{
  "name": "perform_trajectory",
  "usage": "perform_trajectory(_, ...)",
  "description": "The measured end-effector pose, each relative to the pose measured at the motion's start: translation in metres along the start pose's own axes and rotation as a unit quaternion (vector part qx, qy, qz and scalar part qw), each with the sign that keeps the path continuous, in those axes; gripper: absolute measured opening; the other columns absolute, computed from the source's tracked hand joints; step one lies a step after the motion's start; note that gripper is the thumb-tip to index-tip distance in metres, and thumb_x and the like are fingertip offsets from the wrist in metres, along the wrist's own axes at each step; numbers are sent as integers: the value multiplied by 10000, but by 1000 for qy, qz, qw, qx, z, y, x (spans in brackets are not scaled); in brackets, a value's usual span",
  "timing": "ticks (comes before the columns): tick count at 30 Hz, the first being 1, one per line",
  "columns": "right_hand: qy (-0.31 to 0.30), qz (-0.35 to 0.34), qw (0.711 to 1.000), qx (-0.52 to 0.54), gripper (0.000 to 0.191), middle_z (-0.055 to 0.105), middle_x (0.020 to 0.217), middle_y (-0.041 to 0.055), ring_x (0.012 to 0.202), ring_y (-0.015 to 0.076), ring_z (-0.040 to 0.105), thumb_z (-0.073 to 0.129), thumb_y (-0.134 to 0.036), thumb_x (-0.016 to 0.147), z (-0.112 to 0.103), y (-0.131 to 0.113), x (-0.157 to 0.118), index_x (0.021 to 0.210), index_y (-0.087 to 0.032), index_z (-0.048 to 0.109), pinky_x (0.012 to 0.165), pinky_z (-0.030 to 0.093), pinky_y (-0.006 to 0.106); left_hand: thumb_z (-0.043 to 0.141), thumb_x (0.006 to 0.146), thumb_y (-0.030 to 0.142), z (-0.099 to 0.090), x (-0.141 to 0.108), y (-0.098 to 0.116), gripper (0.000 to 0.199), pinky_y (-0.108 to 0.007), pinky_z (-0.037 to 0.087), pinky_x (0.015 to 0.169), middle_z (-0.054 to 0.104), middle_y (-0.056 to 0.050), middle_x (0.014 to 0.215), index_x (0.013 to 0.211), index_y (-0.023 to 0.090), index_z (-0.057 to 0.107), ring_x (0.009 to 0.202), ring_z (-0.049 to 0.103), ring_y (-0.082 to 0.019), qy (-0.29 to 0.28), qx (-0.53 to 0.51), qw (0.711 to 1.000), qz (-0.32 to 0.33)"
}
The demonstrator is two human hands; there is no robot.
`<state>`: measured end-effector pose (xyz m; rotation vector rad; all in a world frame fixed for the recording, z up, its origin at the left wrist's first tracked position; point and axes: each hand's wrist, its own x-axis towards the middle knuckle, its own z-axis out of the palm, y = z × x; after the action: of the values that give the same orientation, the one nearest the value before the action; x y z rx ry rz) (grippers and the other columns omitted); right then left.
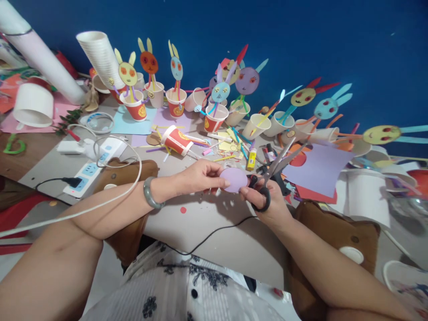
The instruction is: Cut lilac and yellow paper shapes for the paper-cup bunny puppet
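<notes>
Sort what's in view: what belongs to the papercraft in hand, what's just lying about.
Likely belongs:
- purple paper disc, in both hands
- scissors, in the right hand
- glue stick
- purple paper sheet
- paper cups with rabbit-like figures

Likely just lying about:
- power strip
- white adapter

Your left arm (88, 223) comes in from the lower left, bent at the elbow, its forearm reaching to the right and slightly upward. Your left hand (207, 177) has its thumb stretched out toward your right hand (269, 200), the fingers curled. Your right arm (329, 263) slants up and leftward from the lower right. Your right thumb (252, 196) points left, and your hands face each other, near but apart.
</notes>
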<state>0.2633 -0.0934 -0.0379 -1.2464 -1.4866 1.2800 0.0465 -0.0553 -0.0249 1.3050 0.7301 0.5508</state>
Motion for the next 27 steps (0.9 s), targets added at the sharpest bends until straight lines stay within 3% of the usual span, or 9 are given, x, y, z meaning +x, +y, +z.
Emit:
perform_trajectory(4,8,9,1000,-6,282,562,553,-12,540,130,481,754,-378,735,-1,6,0,571,-192,620,530,365,269,666,864,386,2,1,-1,299,-153,397,442,578,24,542,715,142,582,463,514,-50,56,-31,998,15)
perform_trajectory(7,11,9,1000,5,305,551,547,-11,529,135,474,722,-399,770,-2,13,-1,573,-197,606,530,356,282,535,929,521,1,4,-2,442,-165,413,444,631,-16,613,728,135,613,486,544,-59,97,-66,993,10)
perform_trajectory(10,10,3,1000,3,320,553,552,-10,533,133,474,724,-408,776,-1,13,-1,571,-195,602,536,353,285,399,934,659,0,5,-4,613,-183,424,442,685,-67,731,795,120,657,530,584,-81,96,-97,991,4)
perform_trajectory(12,14,7,1000,-7,326,549,549,-14,534,130,470,746,-413,757,0,9,-1,570,-192,597,535,351,280,477,886,684,0,5,-5,596,-183,434,458,678,-59,748,838,119,659,559,594,-86,76,-91,993,18)
perform_trajectory(16,8,26,999,-41,346,527,547,-24,536,125,452,791,-443,709,4,-3,0,590,-194,582,529,363,271,808,712,428,3,2,-3,367,-165,427,478,604,20,637,797,122,623,528,540,-54,56,-43,997,29)
perform_trajectory(19,2,18,999,-44,351,520,555,-16,539,136,452,767,-464,736,4,-4,0,600,-209,567,524,374,284,764,753,290,4,1,-1,245,-158,416,465,564,40,547,711,125,588,476,501,-39,57,-41,997,17)
perform_trajectory(24,5,-27,999,-17,483,476,527,26,513,177,460,607,-620,827,0,2,-4,538,-247,504,508,397,351,709,784,225,2,1,1,169,-145,417,458,593,25,552,724,122,589,484,533,-43,96,-77,992,-1)
perform_trajectory(27,14,-57,995,-75,410,566,609,43,550,200,523,682,-649,762,-4,2,-11,685,-252,608,530,434,370,679,797,194,1,2,2,127,-154,424,450,594,27,559,747,128,582,484,555,-56,120,-85,989,-8)
